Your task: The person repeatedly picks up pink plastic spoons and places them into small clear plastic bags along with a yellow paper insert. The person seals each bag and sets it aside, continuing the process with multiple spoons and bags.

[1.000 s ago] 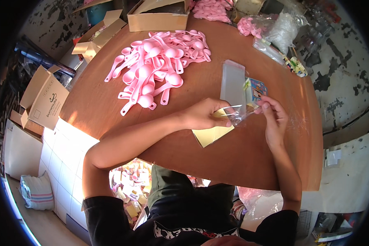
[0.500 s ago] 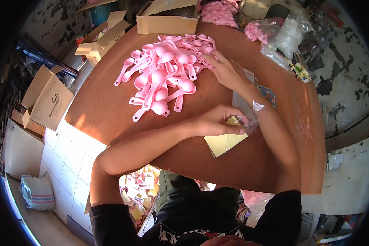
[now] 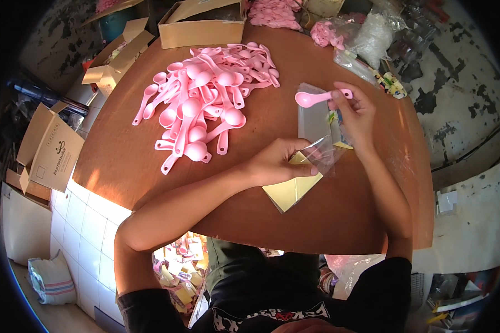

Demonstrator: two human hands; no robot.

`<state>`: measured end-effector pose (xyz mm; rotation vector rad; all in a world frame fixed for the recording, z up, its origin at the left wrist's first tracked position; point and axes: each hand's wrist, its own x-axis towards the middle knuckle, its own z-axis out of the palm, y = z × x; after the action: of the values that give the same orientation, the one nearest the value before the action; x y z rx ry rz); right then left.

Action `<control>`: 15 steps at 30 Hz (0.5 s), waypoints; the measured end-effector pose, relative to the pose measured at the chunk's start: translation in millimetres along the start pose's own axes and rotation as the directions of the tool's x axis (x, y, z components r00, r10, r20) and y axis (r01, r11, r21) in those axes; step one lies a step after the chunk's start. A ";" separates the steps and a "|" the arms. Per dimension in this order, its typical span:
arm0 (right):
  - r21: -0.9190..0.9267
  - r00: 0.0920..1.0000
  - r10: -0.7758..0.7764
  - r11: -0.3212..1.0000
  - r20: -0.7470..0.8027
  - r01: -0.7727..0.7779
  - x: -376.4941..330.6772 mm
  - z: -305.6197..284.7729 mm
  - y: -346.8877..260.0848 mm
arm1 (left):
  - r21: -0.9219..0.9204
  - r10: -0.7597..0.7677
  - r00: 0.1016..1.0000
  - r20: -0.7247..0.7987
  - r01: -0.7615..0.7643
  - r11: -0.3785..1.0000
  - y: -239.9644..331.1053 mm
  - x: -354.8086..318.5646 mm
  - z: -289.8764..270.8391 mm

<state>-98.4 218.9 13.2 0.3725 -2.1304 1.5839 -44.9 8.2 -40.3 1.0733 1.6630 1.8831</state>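
Note:
My right hand point(image 3: 354, 114) holds a pink plastic spoon point(image 3: 315, 98) by its handle, lifted over a stack of clear plastic bags point(image 3: 315, 119) on the brown table point(image 3: 338, 216). My left hand point(image 3: 280, 162) pinches the mouth of one clear bag point(image 3: 327, 158) that has a yellow card point(image 3: 293, 188) in it, near the table's front. A large pile of pink spoons point(image 3: 205, 102) lies to the left of both hands, a short way from the left hand.
Open cardboard boxes point(image 3: 202, 25) stand at the table's far edge, with another point(image 3: 116, 58) at the left and one point(image 3: 50, 147) lower on the floor. Bags of pink and white items point(image 3: 350, 30) sit at the far right. White tiled floor point(image 3: 89, 222) shows below left.
My right hand went from the bag to the spoon pile, took one pink spoon and came back over the clear bags. The left hand stayed on the bag.

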 end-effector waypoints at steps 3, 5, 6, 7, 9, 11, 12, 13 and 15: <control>0.021 0.995 0.087 0.996 -0.040 -0.086 -40.4 -42.1 -11.2 | 0.030 -0.125 0.989 -0.076 0.128 0.991 16.2 -9.4 -2.5; 0.011 0.993 0.109 0.994 -0.056 -0.108 -68.9 -75.1 -10.4 | 0.043 -0.107 0.992 -0.060 0.110 0.993 13.7 -7.1 -1.0; 0.165 0.988 0.151 0.976 -0.033 -0.144 -81.9 -87.2 -11.3 | 0.067 -0.093 0.994 -0.055 0.097 0.993 12.8 -5.5 0.2; 0.317 0.982 0.189 0.932 -0.006 -0.177 -90.0 -96.0 -11.3 | 0.056 -0.105 0.993 -0.051 0.108 0.993 13.0 -5.0 1.9; 0.380 0.966 0.257 0.898 -0.040 -0.223 -98.9 -105.0 -17.1 | 0.111 -0.090 0.995 -0.038 0.093 0.989 11.1 -3.0 5.7; 0.452 0.940 0.329 0.854 -0.091 -0.256 -103.1 -107.6 -25.3 | 0.188 -0.163 0.986 -0.043 0.168 0.968 15.9 0.1 8.6; 0.469 0.938 0.323 0.853 -0.126 -0.231 -98.8 -106.6 -24.6 | 0.199 -0.179 0.984 -0.021 0.179 0.963 11.2 -0.3 8.3; 0.483 0.934 0.317 0.851 -0.163 -0.205 -97.0 -107.7 -25.3 | 0.180 -0.173 0.984 -0.054 0.180 0.967 6.1 -2.0 8.7; 0.553 0.968 0.233 0.820 -0.093 -0.144 -97.4 -120.9 -21.7 | 0.148 -0.220 0.971 -0.095 0.232 0.961 6.3 -2.6 9.9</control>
<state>19.4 322.2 9.9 0.2014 -1.6039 2.2548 -34.6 11.4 -35.0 0.8346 1.9180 1.6894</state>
